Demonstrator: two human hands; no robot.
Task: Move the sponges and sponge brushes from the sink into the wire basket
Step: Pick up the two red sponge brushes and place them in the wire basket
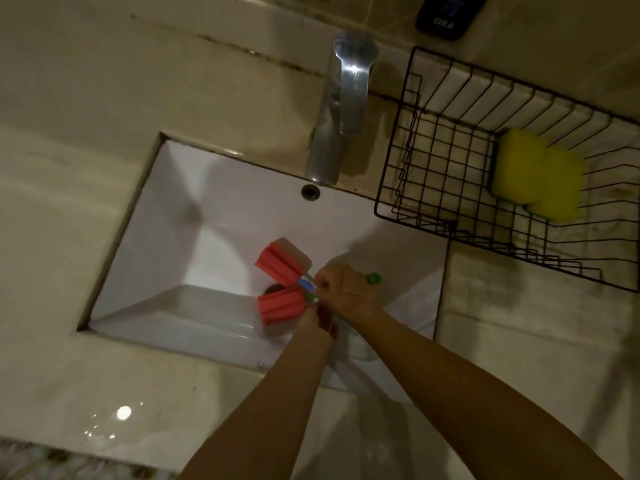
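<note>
Two sponge brushes with ribbed red foam heads lie over the drain of the white sink [180, 209]. The upper brush head [281, 261] points up-left; the lower brush head [281, 305] sits just below it. My right hand [346, 292] is closed around a brush handle whose green end [373, 278] sticks out past my fist. My left hand [317, 318] grips the handle of the lower brush near its head. Two yellow sponges [535, 174] rest in the black wire basket [398, 188] on the counter to the right.
A chrome tap [341, 109] stands behind the sink, between it and the basket. A dark object marked COLD [446, 15] sits on the wall at the top right. Beige counter surrounds the sink.
</note>
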